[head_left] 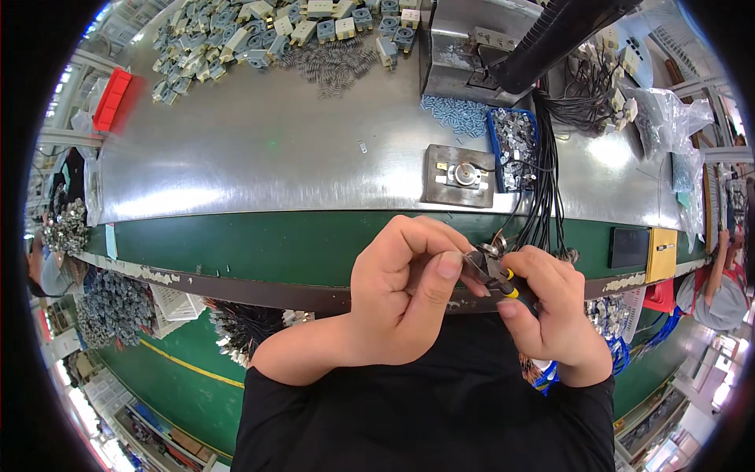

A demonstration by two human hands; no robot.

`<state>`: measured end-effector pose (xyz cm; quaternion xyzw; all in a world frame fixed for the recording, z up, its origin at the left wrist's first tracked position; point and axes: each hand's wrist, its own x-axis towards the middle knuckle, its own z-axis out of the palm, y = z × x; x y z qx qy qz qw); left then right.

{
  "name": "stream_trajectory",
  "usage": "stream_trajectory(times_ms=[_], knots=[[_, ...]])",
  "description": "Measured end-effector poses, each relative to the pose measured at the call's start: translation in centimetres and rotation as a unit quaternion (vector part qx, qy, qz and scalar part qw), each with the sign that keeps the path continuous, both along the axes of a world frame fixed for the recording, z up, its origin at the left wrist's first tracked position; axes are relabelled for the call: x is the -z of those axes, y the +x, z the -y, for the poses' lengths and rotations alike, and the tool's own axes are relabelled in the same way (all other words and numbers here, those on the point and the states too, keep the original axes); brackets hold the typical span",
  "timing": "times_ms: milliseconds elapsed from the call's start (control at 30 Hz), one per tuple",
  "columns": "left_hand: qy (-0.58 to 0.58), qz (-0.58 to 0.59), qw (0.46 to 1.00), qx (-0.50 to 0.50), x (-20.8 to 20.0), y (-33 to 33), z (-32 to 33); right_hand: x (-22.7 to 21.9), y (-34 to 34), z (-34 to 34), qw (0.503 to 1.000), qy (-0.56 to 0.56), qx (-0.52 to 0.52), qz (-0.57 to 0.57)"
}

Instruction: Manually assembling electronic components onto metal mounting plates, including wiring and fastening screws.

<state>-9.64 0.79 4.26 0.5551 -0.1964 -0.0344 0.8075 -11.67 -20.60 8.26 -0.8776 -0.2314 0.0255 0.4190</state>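
Note:
Over the near edge of the workbench, my right hand (554, 303) is closed on a pair of small cutting pliers (489, 270) with yellow on the handles. Their dark jaws point left, toward my other fingertips. My left hand (397, 295) is pinched thumb to fingers at the jaws; whatever it grips there is too small or hidden to name. Just behind the pliers shows a shiny round metal part (497, 243) beside black wires. Farther off, a metal fixture block (432, 193) bears a round silver part (465, 175) with a wire running from it.
A blue tray (536, 130) of small metal pieces stands beside a pile of blue screws (456, 116). Black cables (550, 189) hang over the bench edge. Springs (334, 67) and grey-and-white housings (236, 35) lie at the back. A black machine arm (543, 47) overhangs the back right.

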Motion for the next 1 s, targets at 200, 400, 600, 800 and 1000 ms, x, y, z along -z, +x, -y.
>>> stream_trajectory(times_ms=[200, 400, 600, 800, 1000], knots=[[0.016, -0.005, 1.000, 0.011, -0.4, 0.1, -0.2, -0.3, -0.1, 0.3, 0.989, 0.087, 0.008, -0.117], [0.021, -0.031, 0.999, 0.025, -0.6, 0.4, -0.3, -0.2, -0.2, 0.3, 0.976, 0.133, 0.030, -0.171], [0.066, -0.037, 0.997, 0.024, -0.7, 0.5, -0.5, 0.2, -0.5, 0.0, 0.999, 0.002, 0.036, -0.038], [0.099, -0.050, 0.994, 0.006, -1.0, 0.3, -0.3, 1.3, -0.7, -0.8, 0.974, -0.117, 0.093, 0.172], [0.100, -0.022, 0.994, 0.029, -0.8, 0.6, -0.6, 0.0, -0.9, 0.5, 0.995, -0.028, 0.087, 0.042]])
